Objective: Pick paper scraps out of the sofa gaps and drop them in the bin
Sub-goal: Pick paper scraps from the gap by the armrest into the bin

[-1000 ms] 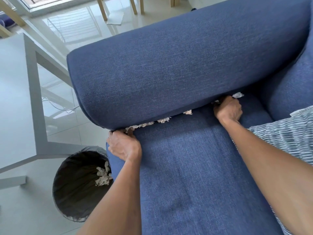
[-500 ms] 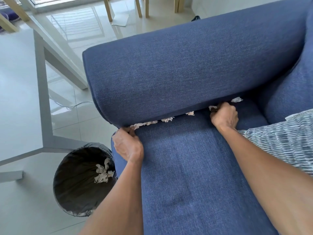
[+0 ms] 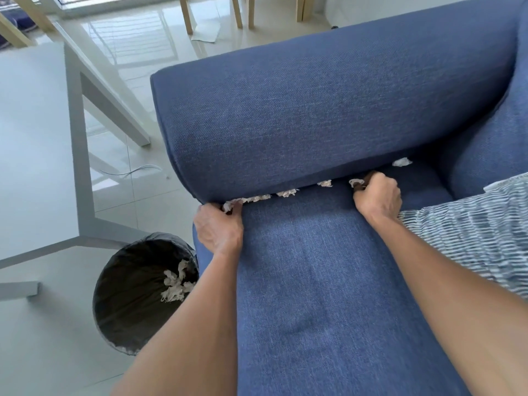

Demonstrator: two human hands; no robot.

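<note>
Since the earlier frames the view has slid left and down a little, so the sofa armrest [image 3: 328,110] and the bin [image 3: 144,295] now sit further to the right; both hands have stayed at the gap, with the right hand drawn slightly back from it. The left hand [image 3: 218,228] is at the front corner of the seat cushion [image 3: 328,281], its fingers curled and pinching the end of a strip of paper scraps [image 3: 247,200] that pokes out of the gap between armrest and cushion. The right hand [image 3: 377,195] is further along the same gap, fist closed around a white scrap [image 3: 355,182] that shows just beside its knuckles. More scraps lie wedged along the gap between the two hands, and one more scrap [image 3: 401,162] sits beyond the right hand toward the back corner. The bin stands on the floor just beside the front corner of the sofa, lined with a black bag [image 3: 120,310], and holds a clump of crumpled white paper [image 3: 175,282] against its sofa-side wall. A striped cloth [image 3: 471,224] lies over the cushion's right edge.
</note>
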